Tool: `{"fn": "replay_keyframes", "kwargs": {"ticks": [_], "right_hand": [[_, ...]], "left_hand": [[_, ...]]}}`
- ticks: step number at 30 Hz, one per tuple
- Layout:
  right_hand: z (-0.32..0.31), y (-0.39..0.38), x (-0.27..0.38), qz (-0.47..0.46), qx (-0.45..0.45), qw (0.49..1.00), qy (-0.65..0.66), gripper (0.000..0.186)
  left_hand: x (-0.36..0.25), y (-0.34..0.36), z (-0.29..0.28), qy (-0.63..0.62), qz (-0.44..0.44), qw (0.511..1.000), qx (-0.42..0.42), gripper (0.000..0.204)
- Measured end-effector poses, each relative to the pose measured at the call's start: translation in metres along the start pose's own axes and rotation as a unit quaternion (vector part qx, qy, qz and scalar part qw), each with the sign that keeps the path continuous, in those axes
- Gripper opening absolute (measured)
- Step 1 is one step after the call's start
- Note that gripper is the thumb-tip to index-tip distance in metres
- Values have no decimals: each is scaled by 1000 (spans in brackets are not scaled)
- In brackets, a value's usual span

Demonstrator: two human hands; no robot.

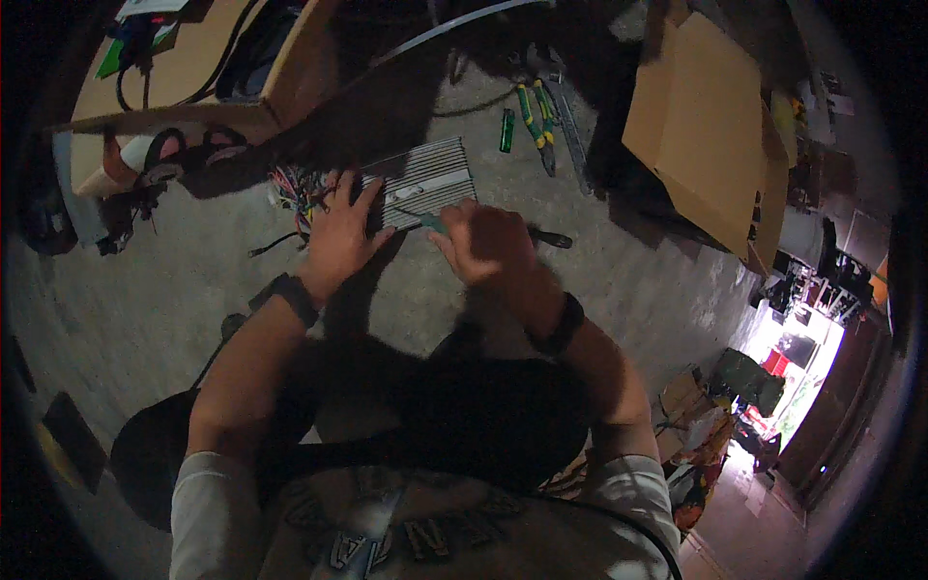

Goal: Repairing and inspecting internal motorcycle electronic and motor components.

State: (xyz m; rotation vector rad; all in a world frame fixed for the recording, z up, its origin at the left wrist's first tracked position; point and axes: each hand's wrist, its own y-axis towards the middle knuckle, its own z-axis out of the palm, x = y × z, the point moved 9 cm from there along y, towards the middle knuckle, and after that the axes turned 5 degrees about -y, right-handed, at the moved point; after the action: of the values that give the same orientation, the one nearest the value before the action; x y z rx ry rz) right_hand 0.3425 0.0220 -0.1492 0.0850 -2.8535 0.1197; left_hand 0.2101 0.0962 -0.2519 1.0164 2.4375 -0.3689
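Note:
A finned silver metal housing lies on the floor, with a bundle of coloured wires at its left end. My left hand rests on that end, fingers spread over the housing and wires. My right hand is closed on a teal-handled screwdriver, its thin shaft reaching left across the housing's lower part; the fingers hide part of the handle. A black-handled tool lies just right of my right hand.
Open cardboard boxes stand at upper right and upper left, the left one with cables inside. Yellow-green pliers, a green cylinder and a long metal strip lie beyond the housing. Piled items sit at lower right beside a bright doorway.

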Motion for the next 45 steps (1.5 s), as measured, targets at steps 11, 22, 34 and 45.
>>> {"fn": "replay_keyframes", "kwargs": {"ticks": [11,22,34,45], "right_hand": [[14,-96,-97,201,-179,904,332,20],[85,-134,-188,390,-104,885,229,33],[103,-137,-179,276,-107,955,9,36],[122,-143,-196,323,-91,940,56,44]], "left_hand": [[-7,9,-3,-80,23,993,-89,24],[-15,17,3,-71,28,988,-132,18],[-30,21,4,-103,35,984,-141,21],[-27,21,14,-131,19,983,-126,16]]}}
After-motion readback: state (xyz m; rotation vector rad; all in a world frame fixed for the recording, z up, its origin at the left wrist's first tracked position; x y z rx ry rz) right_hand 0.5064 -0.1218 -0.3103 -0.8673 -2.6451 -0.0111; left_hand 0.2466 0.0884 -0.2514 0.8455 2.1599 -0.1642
